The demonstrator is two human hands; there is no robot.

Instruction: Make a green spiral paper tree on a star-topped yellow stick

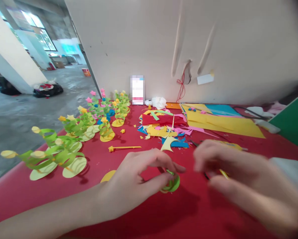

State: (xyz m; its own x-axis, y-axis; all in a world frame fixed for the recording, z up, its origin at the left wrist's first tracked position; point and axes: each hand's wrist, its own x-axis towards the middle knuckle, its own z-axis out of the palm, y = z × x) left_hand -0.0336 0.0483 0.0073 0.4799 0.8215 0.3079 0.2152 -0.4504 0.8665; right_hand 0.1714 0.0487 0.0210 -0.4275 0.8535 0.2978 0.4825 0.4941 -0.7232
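Note:
My left hand (141, 181) is in the middle, thumb and fingers pinched on a curled green paper strip (175, 184) just above the red tabletop. To the right, my right hand (253, 182) is smeared by motion. A dark curved edge and a yellow sliver show by its fingers; I cannot make out whether it holds them. Partly hidden by my left wrist lies a yellow paper disc (108, 176). Beyond that hand lies a yellow stick with a paper star (125, 147) at its left end, and a small loose yellow star (123, 131).
Several green paper spirals on pale discs (74, 166) stand along the left, topped with stars or ovals. Paper scraps (163, 131) lie heaped behind my hands, with yellow sheets (221, 125) to the right. A phone (137, 89) leans against the wall; a green board (293, 122) stands far right.

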